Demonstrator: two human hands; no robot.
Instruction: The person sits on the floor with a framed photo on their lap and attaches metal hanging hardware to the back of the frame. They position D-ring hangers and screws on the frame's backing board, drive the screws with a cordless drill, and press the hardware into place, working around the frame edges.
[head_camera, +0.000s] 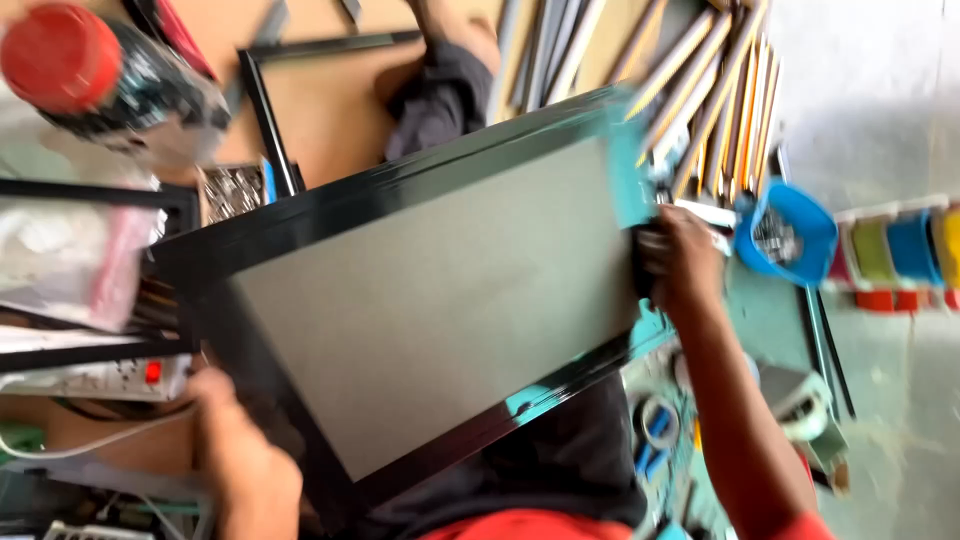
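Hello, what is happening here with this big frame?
A person holds a large black frame with a grey panel in it, tilted, with both hands. The left hand grips the lower left corner and the right hand grips the right edge. The picture is blurred, so the fingers are hard to see. Around it lie frame mouldings, another black frame on brown board, a blue tub and a bottle with a red cap.

The picture frame looks glossy black, its backing board matt grey; nearby tub is shiny blue plastic.
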